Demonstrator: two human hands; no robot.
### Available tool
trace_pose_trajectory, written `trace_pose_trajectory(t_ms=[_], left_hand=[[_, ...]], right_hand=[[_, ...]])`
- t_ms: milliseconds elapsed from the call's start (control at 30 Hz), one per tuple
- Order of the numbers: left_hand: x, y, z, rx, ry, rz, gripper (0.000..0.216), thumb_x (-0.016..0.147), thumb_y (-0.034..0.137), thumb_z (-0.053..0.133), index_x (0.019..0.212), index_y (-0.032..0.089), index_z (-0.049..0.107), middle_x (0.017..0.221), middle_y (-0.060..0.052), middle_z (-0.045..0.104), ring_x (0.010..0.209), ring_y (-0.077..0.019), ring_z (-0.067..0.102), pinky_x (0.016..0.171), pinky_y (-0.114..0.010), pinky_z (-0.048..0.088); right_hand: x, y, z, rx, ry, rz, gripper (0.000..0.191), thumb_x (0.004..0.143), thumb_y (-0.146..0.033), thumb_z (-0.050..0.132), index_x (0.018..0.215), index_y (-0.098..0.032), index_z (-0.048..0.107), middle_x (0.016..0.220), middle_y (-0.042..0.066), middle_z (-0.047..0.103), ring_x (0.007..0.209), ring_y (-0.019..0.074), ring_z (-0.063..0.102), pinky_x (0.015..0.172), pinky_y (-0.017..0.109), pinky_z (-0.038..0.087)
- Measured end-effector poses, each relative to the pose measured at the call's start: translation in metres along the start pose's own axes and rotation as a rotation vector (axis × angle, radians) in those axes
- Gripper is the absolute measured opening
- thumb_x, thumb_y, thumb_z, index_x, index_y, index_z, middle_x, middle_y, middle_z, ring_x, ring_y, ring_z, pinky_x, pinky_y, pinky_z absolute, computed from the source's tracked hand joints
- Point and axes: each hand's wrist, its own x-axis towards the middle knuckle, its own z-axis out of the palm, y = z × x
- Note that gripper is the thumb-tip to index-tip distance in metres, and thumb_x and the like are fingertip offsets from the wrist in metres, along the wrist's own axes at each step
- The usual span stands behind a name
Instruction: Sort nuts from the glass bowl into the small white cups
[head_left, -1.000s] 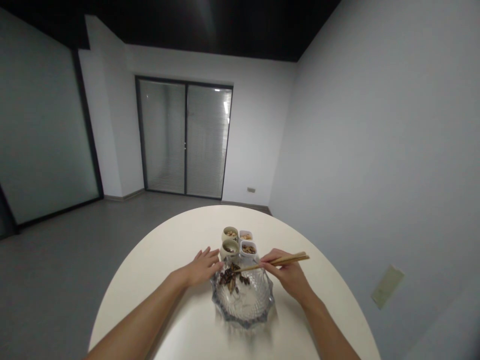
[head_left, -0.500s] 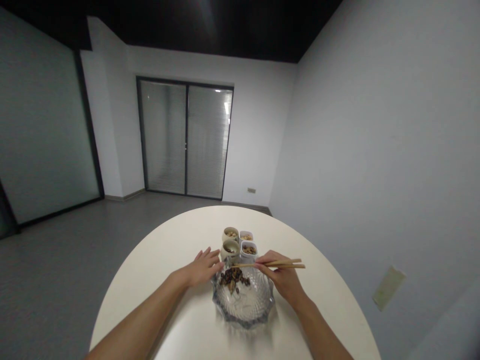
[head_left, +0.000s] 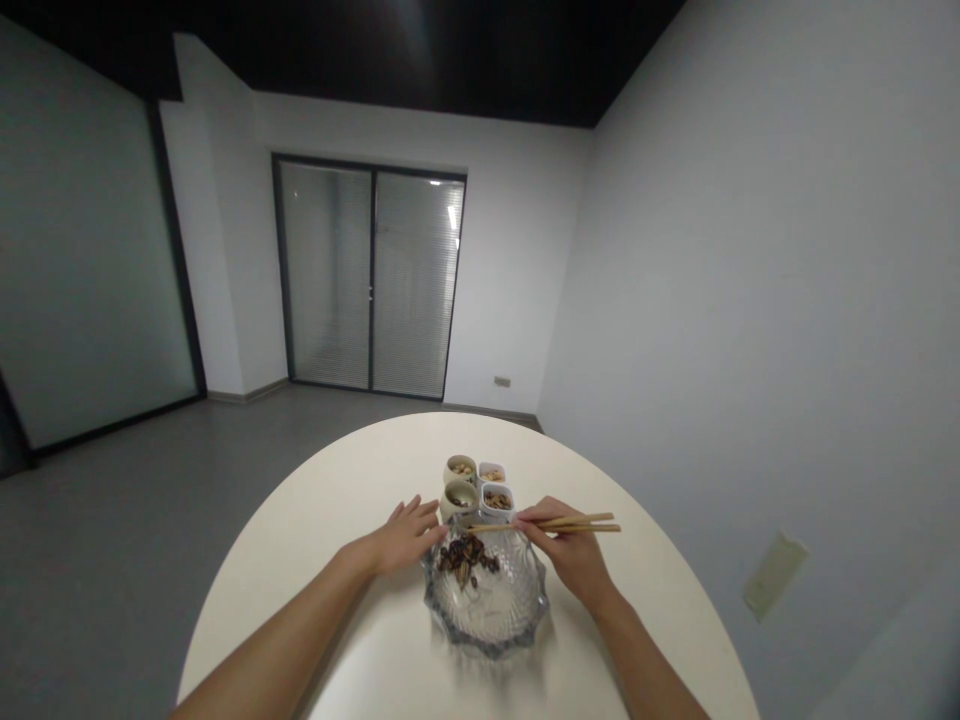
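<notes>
My right hand (head_left: 564, 545) grips a pair of wooden chopsticks (head_left: 581, 523), their tips reaching left over the far rim of a clear glass bowl (head_left: 491, 632). Dark dried pieces (head_left: 463, 557) lie heaped in the bowl's far left part; their exact kind is too small to tell. My left hand (head_left: 409, 535) rests with fingers spread at the bowl's left edge, fingertips by the rim. Just past the bowl stands a beige round cup (head_left: 450, 502) with a few dark bits inside. Whether the chopstick tips pinch anything cannot be made out.
Beside the beige cup is a white square dish (head_left: 509, 503) of brown pieces. Behind them stand another beige cup (head_left: 450, 475) and a white dish (head_left: 482, 468), both holding pale pieces. All sit on a round white table (head_left: 360, 640), with a wall (head_left: 750, 300) to the right.
My right hand has shifted slightly up and away, and the chopsticks' back ends have moved a little to the right. My left hand stays at the bowl's edge.
</notes>
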Motion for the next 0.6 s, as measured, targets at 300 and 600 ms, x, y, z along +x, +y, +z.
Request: trace_pose_trajectory(t_ms=[300,600], left_hand=[[0.001,0.004,0.0,0.011,-0.01,-0.01,0.06,0.104,0.06,0.019,0.144,0.026,0.048,0.16,-0.007,0.022,0.147,-0.0373,0.008,0.115,-0.06,0.007],[0.009,0.003,0.008,0.032,0.0,-0.015,0.059,0.104,0.059,0.019,0.144,0.026,0.048,0.16,-0.007,0.024,0.147,-0.0358,0.008,0.115,-0.059,0.008]], right_hand=[[0.004,0.003,-0.015,-0.069,0.118,-0.02,0.009,0.079,-0.031,0.077,0.078,-0.022,0.076,0.071,0.002,0.068,0.066,0.0177,0.064,0.062,0.029,0.053],[0.007,0.012,-0.034,-0.089,0.284,-0.044,0.007,0.079,-0.03,0.076,0.079,-0.023,0.076,0.072,0.002,0.068,0.067,0.0173,0.062,0.063,0.03,0.052]])
